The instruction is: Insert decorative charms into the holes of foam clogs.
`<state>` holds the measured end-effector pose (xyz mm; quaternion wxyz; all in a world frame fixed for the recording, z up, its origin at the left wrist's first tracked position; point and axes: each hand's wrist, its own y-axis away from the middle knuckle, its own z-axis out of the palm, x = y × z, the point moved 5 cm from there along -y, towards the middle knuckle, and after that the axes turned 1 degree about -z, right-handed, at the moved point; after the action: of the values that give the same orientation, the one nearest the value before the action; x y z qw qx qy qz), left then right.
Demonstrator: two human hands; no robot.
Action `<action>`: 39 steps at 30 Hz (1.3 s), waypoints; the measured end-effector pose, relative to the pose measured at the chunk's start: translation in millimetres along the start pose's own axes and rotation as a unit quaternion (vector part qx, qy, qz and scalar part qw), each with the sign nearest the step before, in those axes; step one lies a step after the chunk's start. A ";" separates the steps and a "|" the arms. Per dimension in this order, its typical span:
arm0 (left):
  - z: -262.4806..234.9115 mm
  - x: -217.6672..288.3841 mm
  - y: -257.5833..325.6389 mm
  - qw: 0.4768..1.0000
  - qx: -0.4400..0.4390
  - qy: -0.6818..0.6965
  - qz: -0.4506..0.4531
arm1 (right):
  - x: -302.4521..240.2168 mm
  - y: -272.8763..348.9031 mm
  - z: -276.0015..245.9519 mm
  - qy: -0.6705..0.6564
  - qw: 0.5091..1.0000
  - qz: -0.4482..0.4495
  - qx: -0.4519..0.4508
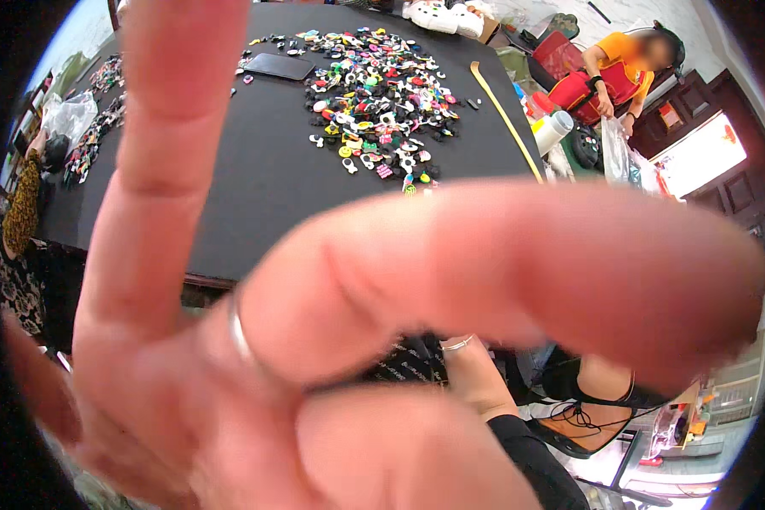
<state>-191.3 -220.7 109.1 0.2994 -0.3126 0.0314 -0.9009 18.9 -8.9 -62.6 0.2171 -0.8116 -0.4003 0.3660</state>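
Clear plastic, a bag [78, 116], lay at far left, beside a smaller pile [82, 155] of trinkets. The left hand [204, 382] loomed close, blurred, its fingers [501, 263] apart, one raised, the ringed one bent rightward. Beyond it, a dark slab [279, 66] adjoined the colourful trinket heap [378, 98] on the black desk [259, 144]. Right of that lay a yellow stick [508, 119]; farther right, a person [625, 72] sat.

You're in workroom, either home or small workshop (can't tell which). Signs: broad black table [272, 119] toward your 11 o'clock; loose colourful charms [381, 98] heaped at 12, second heap [82, 155] at 10; co-worker [625, 76] at 2, hands at clear plastic bag [615, 149]. Homelike: dark panelled door [740, 195] near 3 o'clock.
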 end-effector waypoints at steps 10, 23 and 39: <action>-69.3 17.2 -41.0 0.997 -0.016 -0.025 -0.078 | -0.2 -8.1 5.1 0.020 0.998 -0.035 -0.048; -399.2 125.5 149.3 0.516 0.341 -0.774 -0.138 | 7.8 2.6 12.3 0.065 0.991 -0.004 -0.118; -670.5 116.7 396.6 0.177 0.254 -0.930 -0.200 | 32.9 9.1 39.1 -0.010 0.989 0.032 -0.141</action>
<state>-448.4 -698.3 -462.1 -0.0188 -0.8232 -0.5639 0.0638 6.8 14.7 -107.2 0.0846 -0.8427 -0.4239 0.3209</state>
